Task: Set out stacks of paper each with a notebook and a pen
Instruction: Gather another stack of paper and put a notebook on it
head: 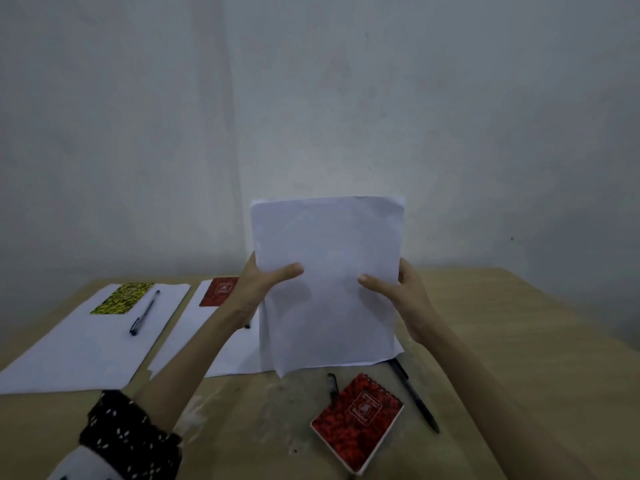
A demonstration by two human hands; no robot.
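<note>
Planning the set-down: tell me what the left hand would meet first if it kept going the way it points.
The left hand points up and away, toward the wall. Past the held paper stack nothing else shows in that line, so probably the wall, though depth is unclear.

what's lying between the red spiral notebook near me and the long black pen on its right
Nothing: the head view shows bare table between the red spiral notebook and the long black pen.

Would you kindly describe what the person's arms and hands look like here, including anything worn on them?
The left hand and right hand are both bare: no gloves, rings or watch show. The left arm has a sleeve pushed up toward the elbow, black with a small white fleck pattern, over a pale grey layer at the frame's edge. The right forearm is uncovered as far as the view reaches.
</note>
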